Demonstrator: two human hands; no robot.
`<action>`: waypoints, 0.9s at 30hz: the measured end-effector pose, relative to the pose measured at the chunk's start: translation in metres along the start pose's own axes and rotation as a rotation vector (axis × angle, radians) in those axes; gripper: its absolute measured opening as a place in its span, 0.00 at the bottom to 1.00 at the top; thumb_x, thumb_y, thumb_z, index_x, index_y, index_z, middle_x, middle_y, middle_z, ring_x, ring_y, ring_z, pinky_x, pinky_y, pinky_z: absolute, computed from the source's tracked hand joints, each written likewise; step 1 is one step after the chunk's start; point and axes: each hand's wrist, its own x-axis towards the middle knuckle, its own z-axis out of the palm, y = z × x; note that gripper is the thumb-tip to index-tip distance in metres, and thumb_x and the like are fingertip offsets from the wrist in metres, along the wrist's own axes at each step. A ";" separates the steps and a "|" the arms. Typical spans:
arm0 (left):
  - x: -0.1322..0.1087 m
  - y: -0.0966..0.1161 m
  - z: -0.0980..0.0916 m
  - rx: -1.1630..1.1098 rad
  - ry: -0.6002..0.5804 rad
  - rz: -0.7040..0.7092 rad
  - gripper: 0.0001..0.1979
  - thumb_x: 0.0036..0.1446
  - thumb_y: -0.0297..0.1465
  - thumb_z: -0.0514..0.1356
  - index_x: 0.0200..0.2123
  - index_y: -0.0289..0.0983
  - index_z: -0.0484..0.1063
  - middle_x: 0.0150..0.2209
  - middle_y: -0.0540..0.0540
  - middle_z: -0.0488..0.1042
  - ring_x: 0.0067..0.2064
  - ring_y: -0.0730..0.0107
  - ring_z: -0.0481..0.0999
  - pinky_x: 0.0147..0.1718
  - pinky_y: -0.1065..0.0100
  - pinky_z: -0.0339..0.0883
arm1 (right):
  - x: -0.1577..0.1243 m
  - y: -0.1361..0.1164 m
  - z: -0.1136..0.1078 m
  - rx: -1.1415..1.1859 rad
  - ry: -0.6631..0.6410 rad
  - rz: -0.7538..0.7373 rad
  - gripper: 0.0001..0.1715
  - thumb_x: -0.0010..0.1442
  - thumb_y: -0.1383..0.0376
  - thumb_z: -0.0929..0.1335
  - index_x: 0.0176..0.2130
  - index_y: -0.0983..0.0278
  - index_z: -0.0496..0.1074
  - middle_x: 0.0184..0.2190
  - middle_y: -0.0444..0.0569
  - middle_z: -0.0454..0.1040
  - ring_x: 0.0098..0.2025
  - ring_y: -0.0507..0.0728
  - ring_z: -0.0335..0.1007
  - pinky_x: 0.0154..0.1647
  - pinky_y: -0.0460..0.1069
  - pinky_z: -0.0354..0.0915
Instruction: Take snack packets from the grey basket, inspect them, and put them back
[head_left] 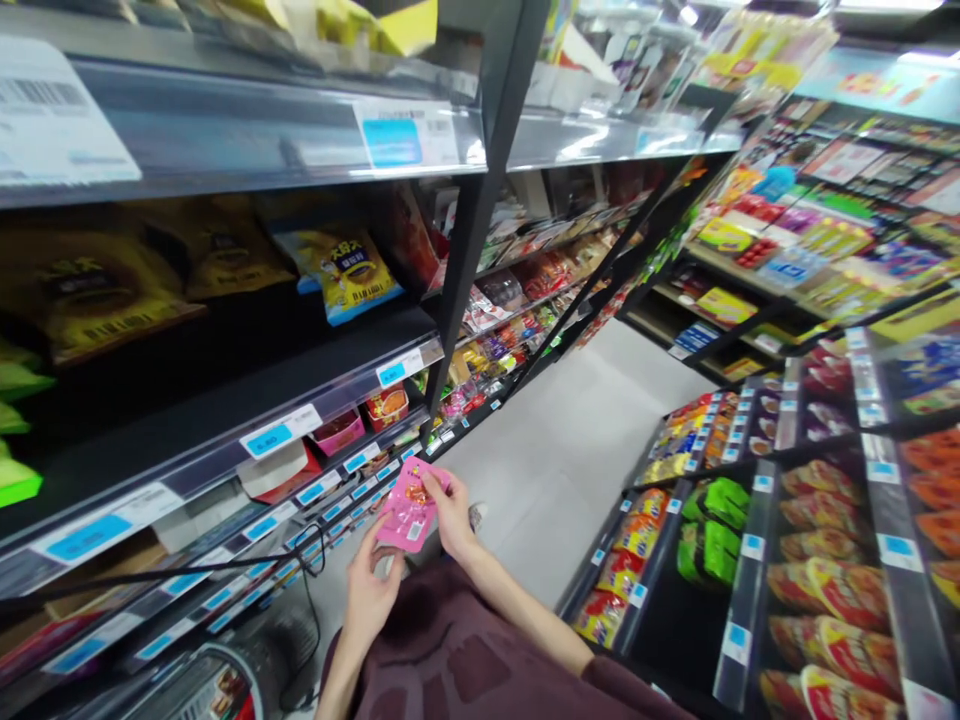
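Note:
A small pink snack packet (411, 520) is held up in front of my body, tilted, with a picture of food and a white barcode label on it. My right hand (454, 515) pinches its upper right edge between thumb and fingers. At the packet's lower left edge, my left hand (373, 580) grips with thumb and fingertips. Just beyond the packet, to the left, are the lower shelves with price tags, where a red snack box (388, 405) and a pink box (337, 432) stand.
Left, a dark shelf (247, 365) carries yellow snack bags (352, 270). A basket (232, 685) is at lower left, near a hanging black cable (319, 590). Grey aisle floor (547, 430) runs ahead. Slanted racks on the right hold green packs (712, 530) and instant noodles (840, 590). A person (784, 175) is far off.

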 end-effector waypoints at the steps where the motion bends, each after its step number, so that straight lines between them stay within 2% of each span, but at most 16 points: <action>1: 0.001 0.000 0.000 0.027 0.025 0.035 0.27 0.56 0.30 0.60 0.59 0.39 0.64 0.59 0.38 0.67 0.45 0.63 0.78 0.43 0.64 0.74 | -0.001 0.000 0.000 0.001 0.001 0.000 0.13 0.55 0.58 0.73 0.31 0.66 0.73 0.25 0.42 0.70 0.28 0.50 0.62 0.30 0.44 0.59; 5: 0.005 0.004 -0.003 0.166 0.127 0.206 0.20 0.58 0.29 0.58 0.55 0.40 0.69 0.58 0.40 0.67 0.58 0.57 0.68 0.54 0.56 0.67 | -0.003 -0.001 -0.001 0.023 0.012 0.024 0.12 0.55 0.58 0.72 0.33 0.65 0.74 0.27 0.43 0.71 0.29 0.51 0.64 0.32 0.45 0.60; 7: 0.008 0.009 -0.007 0.245 0.120 0.280 0.18 0.58 0.29 0.59 0.52 0.40 0.71 0.58 0.41 0.69 0.59 0.57 0.68 0.57 0.53 0.63 | -0.002 -0.002 -0.001 0.042 0.024 0.036 0.11 0.54 0.59 0.73 0.32 0.65 0.74 0.27 0.42 0.70 0.29 0.51 0.64 0.32 0.45 0.60; 10: 0.012 0.016 -0.010 0.358 0.115 0.392 0.16 0.58 0.28 0.59 0.50 0.41 0.73 0.55 0.43 0.72 0.56 0.58 0.71 0.57 0.53 0.63 | -0.001 -0.006 -0.002 0.112 0.003 0.080 0.10 0.51 0.62 0.74 0.31 0.64 0.72 0.27 0.41 0.70 0.30 0.51 0.65 0.33 0.44 0.60; 13: 0.018 0.021 -0.008 0.383 0.105 0.501 0.13 0.57 0.27 0.60 0.46 0.40 0.75 0.51 0.43 0.75 0.53 0.58 0.72 0.54 0.54 0.65 | -0.001 -0.015 -0.007 0.227 -0.107 0.196 0.14 0.48 0.60 0.75 0.34 0.63 0.72 0.29 0.44 0.71 0.31 0.54 0.67 0.35 0.47 0.62; 15: 0.022 0.023 -0.003 0.356 0.072 0.513 0.11 0.58 0.27 0.59 0.44 0.39 0.76 0.48 0.43 0.76 0.51 0.59 0.74 0.53 0.56 0.66 | -0.002 -0.023 -0.011 0.286 -0.273 0.282 0.23 0.49 0.50 0.73 0.37 0.64 0.73 0.31 0.49 0.73 0.34 0.58 0.69 0.37 0.50 0.64; 17: 0.025 0.024 0.002 0.322 0.056 0.460 0.09 0.59 0.28 0.57 0.41 0.39 0.76 0.46 0.43 0.77 0.48 0.60 0.76 0.51 0.58 0.67 | -0.004 -0.030 -0.015 0.326 -0.443 0.294 0.36 0.48 0.38 0.69 0.42 0.64 0.72 0.36 0.54 0.74 0.40 0.62 0.70 0.40 0.53 0.65; 19: 0.026 0.024 0.008 0.291 0.077 0.357 0.09 0.59 0.30 0.57 0.39 0.38 0.77 0.43 0.42 0.78 0.46 0.59 0.77 0.49 0.60 0.69 | -0.004 -0.036 -0.018 0.330 -0.526 0.218 0.45 0.42 0.34 0.69 0.46 0.63 0.70 0.42 0.56 0.73 0.44 0.63 0.69 0.44 0.55 0.65; 21: 0.026 0.026 0.012 0.235 0.071 0.214 0.11 0.59 0.35 0.58 0.39 0.36 0.77 0.41 0.41 0.79 0.45 0.56 0.78 0.47 0.60 0.70 | -0.002 -0.039 -0.018 0.248 -0.510 0.119 0.42 0.40 0.42 0.75 0.48 0.60 0.68 0.45 0.53 0.71 0.43 0.60 0.69 0.44 0.53 0.65; 24: 0.023 0.031 0.017 0.009 -0.054 -0.024 0.18 0.59 0.41 0.58 0.43 0.33 0.77 0.39 0.39 0.80 0.43 0.53 0.79 0.45 0.59 0.72 | 0.000 -0.036 -0.014 0.066 -0.394 0.039 0.29 0.45 0.59 0.78 0.44 0.58 0.67 0.36 0.44 0.72 0.33 0.52 0.66 0.36 0.46 0.63; 27: 0.015 0.035 0.017 -0.148 -0.208 -0.165 0.22 0.57 0.43 0.61 0.47 0.32 0.75 0.40 0.39 0.80 0.45 0.54 0.79 0.47 0.59 0.72 | -0.002 -0.029 -0.010 0.027 -0.255 0.064 0.25 0.51 0.61 0.75 0.47 0.57 0.66 0.28 0.40 0.69 0.27 0.50 0.63 0.29 0.44 0.60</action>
